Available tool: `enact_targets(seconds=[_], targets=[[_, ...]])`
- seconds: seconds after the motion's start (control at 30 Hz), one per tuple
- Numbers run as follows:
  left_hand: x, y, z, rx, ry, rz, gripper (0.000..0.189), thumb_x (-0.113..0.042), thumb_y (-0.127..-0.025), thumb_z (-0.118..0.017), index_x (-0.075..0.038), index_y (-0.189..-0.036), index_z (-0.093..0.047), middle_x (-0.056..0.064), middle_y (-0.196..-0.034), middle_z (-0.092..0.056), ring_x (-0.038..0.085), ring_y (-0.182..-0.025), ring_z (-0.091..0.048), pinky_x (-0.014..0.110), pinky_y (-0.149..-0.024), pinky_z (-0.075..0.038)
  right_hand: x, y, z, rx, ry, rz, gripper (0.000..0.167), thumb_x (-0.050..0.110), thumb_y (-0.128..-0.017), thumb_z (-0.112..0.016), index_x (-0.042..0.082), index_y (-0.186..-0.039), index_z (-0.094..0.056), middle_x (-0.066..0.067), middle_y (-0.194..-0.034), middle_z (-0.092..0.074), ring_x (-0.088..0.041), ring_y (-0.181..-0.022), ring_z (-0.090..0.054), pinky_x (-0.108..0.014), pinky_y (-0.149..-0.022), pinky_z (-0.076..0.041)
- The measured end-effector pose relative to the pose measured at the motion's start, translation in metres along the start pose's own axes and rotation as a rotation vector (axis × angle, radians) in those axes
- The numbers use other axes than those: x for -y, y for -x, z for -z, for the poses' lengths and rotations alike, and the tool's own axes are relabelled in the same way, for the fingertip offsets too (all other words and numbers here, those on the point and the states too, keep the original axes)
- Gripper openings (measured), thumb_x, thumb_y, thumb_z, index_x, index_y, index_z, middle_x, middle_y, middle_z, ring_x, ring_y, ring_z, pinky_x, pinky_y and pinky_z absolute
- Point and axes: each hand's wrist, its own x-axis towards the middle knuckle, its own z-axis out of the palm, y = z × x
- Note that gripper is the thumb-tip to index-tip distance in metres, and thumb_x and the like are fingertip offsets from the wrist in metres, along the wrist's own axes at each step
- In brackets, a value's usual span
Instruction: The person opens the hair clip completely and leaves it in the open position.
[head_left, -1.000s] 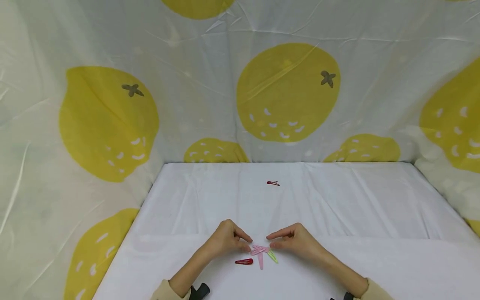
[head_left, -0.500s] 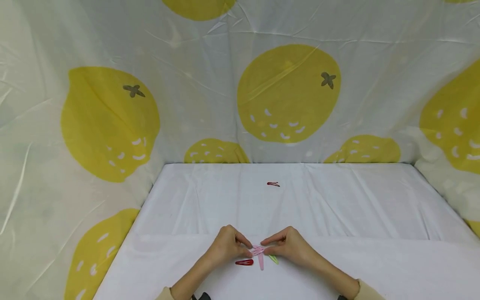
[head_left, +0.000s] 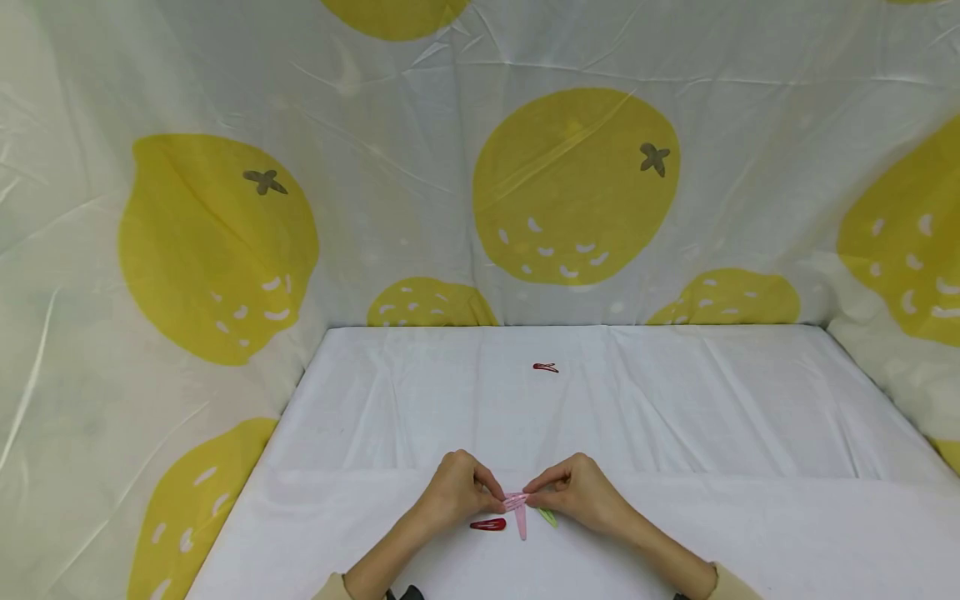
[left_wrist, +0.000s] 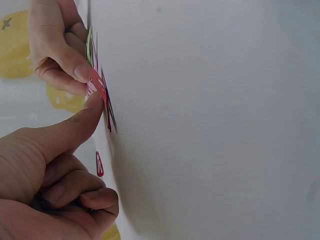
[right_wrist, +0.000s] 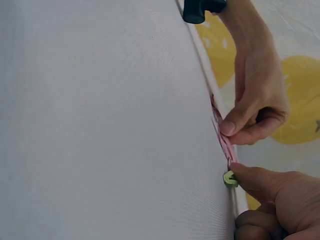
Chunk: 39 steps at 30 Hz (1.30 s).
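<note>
Between my hands, over the white table, is a pink snap hair clip point(head_left: 514, 502). My left hand point(head_left: 459, 487) pinches its left end with thumb and forefinger. Its right end is pinched by my right hand point(head_left: 583, 493). Another pink hair clip point(head_left: 521, 523) lies just below, pointing toward me. Partly behind the right fingertips shows a green hair clip point(head_left: 548, 517); the right wrist view has this green clip point(right_wrist: 230, 179) beside the right thumb. Left of the pink clips lies a red hair clip point(head_left: 488, 524). Fingers hide the held clip's ends, and overlapping pink parts are hard to separate.
A second red hair clip point(head_left: 546, 367) lies far back on the white cloth-covered table point(head_left: 675, 400). Fabric printed with lemons point(head_left: 576, 183) hangs behind and at both sides.
My right hand has moved left to the pink hair clip, and its fingers have closed on it. My left fingertips have closed on the other end. The red clips stay put.
</note>
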Motion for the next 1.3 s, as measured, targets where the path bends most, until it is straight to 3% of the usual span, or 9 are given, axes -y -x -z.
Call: enact_targets(seconds=[0.2,0.4,0.7,1.0,1.3], targets=[[0.001,0.0,0.0,0.036,0.038,0.022,0.009,-0.001,-0.076,-0.088,-0.001,-0.074,-0.08,-0.01,-0.049,-0.052,0.0,-0.047,-0.032,0.014,-0.044,-0.024,-0.003,0.0,0.0,-0.009,-0.025,-0.007,0.008,0.023,-0.085,-0.086,0.016,-0.089,-0.084,0.012,-0.051,-0.037,0.002,-0.049,-0.025,-0.016,-0.048,-0.023],[0.0,0.001,0.002,0.055,0.072,0.017,0.008,-0.001,-0.08,-0.085,-0.001,-0.076,-0.079,-0.011,-0.048,-0.04,0.001,-0.047,-0.028,0.015,-0.045,-0.021,-0.007,0.001,0.001,-0.004,-0.057,0.013,0.009,0.026,-0.088,-0.083,0.017,-0.09,-0.083,0.01,-0.052,-0.034,0.001,-0.049,-0.024,-0.016,-0.048,-0.024],[-0.005,-0.004,0.008,-0.007,0.048,-0.026,0.008,-0.003,-0.082,-0.084,-0.002,-0.076,-0.08,-0.01,-0.049,-0.032,0.002,-0.05,-0.025,0.017,-0.048,-0.022,-0.009,0.001,0.002,-0.081,-0.115,-0.029,0.006,0.024,-0.088,-0.082,0.019,-0.092,-0.084,0.008,-0.053,-0.038,0.001,-0.051,-0.028,-0.016,-0.05,-0.026],[-0.01,-0.015,0.015,-0.071,0.113,0.02,0.007,-0.01,-0.085,-0.084,-0.006,-0.08,-0.08,-0.008,-0.051,-0.028,0.007,-0.052,-0.024,0.019,-0.049,-0.022,-0.003,-0.006,0.009,-0.135,-0.151,-0.107,0.015,0.03,-0.087,-0.083,0.016,-0.093,-0.083,0.007,-0.055,-0.036,-0.002,-0.053,-0.029,-0.018,-0.053,-0.027],[-0.007,-0.023,0.017,-0.084,0.145,0.031,0.008,-0.012,-0.085,-0.085,-0.006,-0.082,-0.082,-0.007,-0.05,-0.034,0.008,-0.05,-0.026,0.019,-0.048,-0.023,-0.001,-0.01,0.01,-0.149,-0.144,-0.087,0.018,0.025,-0.091,-0.08,0.008,-0.096,-0.081,0.007,-0.058,-0.039,0.0,-0.053,-0.032,-0.017,-0.051,-0.026]])
